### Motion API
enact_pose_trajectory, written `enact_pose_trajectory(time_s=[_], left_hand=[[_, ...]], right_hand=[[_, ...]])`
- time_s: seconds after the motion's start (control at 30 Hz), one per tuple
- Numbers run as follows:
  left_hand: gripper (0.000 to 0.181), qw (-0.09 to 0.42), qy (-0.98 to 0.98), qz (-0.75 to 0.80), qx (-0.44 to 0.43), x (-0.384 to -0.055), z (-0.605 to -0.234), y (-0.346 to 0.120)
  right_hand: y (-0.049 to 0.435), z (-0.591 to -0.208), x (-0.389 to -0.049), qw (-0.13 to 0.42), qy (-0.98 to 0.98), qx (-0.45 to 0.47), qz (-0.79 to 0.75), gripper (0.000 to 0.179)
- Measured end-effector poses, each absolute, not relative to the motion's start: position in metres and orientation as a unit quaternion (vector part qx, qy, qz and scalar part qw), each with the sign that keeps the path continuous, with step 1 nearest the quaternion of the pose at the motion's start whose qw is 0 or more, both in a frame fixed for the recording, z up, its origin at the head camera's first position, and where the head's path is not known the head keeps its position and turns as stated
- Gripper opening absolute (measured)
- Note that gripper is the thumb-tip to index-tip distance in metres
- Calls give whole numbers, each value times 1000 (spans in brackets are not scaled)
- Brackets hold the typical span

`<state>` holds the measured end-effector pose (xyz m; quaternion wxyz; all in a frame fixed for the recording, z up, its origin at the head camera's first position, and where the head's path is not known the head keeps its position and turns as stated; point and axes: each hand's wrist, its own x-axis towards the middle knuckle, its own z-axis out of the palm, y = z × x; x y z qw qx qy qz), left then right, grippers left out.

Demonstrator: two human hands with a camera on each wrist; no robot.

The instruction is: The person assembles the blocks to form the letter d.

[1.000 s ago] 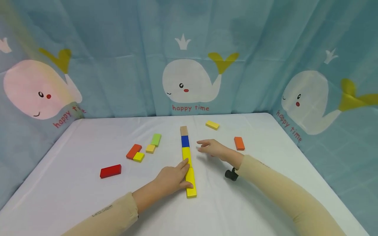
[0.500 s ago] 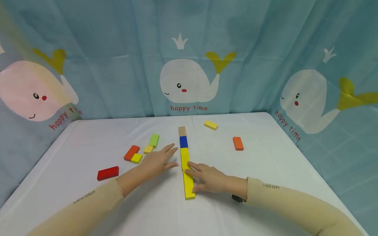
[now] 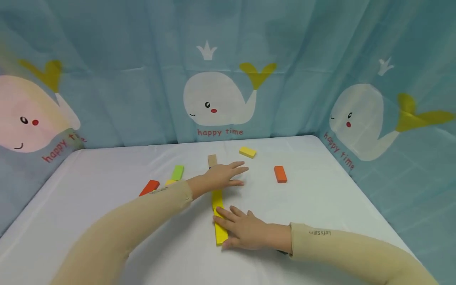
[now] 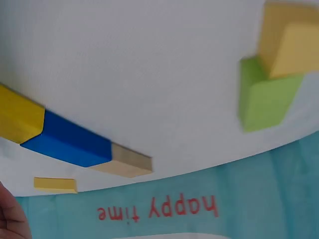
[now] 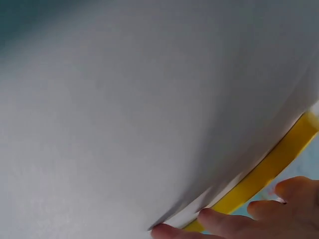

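Red lettering reading "happy time" runs beneath each whale printed on the blue curtain (image 3: 221, 132). The right sleeve (image 3: 319, 233) carries small dark print that appears to read "Let'sSlim". Print on the left sleeve (image 3: 160, 191) is illegible.

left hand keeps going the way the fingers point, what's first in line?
Fingers of the left hand point right, slightly away. The line passes between the yellow block and the orange block; probably the orange block first, though depth is unclear.

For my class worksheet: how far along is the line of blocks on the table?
Done: a row of yellow, blue and tan blocks lies end to end. In hand: the right hand rests on its near yellow block; the left hand reaches across it. Left: yellow, orange and green blocks lie loose.
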<state>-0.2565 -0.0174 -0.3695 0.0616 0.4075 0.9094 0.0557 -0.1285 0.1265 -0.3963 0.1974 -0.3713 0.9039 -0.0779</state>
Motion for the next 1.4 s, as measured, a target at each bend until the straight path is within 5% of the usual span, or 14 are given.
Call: enact_pose_trajectory(time_s=[0.53, 1.03, 1.4], left_hand=[[64, 69, 853, -98, 509, -283, -400, 79], [50, 18, 845, -120, 521, -290, -390, 67], [54, 68, 854, -145, 494, -297, -397, 77]], right_hand=[[136, -401, -98, 158, 871, -466, 11, 76], [144, -399, -103, 154, 876, -458, 5, 79], [144, -402, -106, 155, 870, -468, -4, 77]])
